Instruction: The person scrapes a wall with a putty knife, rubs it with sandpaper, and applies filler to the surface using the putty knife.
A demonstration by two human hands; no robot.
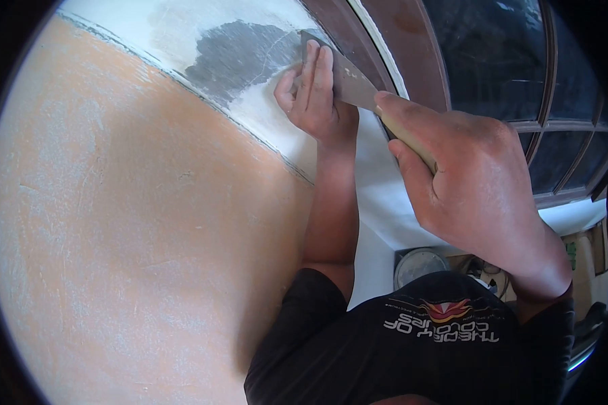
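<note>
1. The fingers [317,64] of the left hand [314,94] are straight and close together. They lie flat on the metal blade of a putty knife [351,84], near the top middle of the frame. They press on it and do not wrap around it.
2. The fingers [412,175] of the right hand [466,182] are curled tight around the tan handle of the putty knife, right of the middle. One finger lies straight along the top, pointing at the blade.
3. The putty knife slants from the right hand up and to the left. The far edge of its blade touches the wall.
4. The blade edge meets a gray patch [240,57] in the upper middle of the frame. The patch is rough and dark.
5. The gray patch sits on a curved white band [270,118] that runs down from the upper left toward the middle.
6. Below and left of the band is a big orange wall [135,223] with pale streaks.
7. In the upper right is a dark brown window frame [412,47] with dark glass [493,54].
8. At the bottom is the person's black shirt [412,344] with letters on it.
9. Just above the shirt is a round white thing [420,266]. I cannot tell what it is. Brown boxes [584,253] sit at the right edge.
</note>
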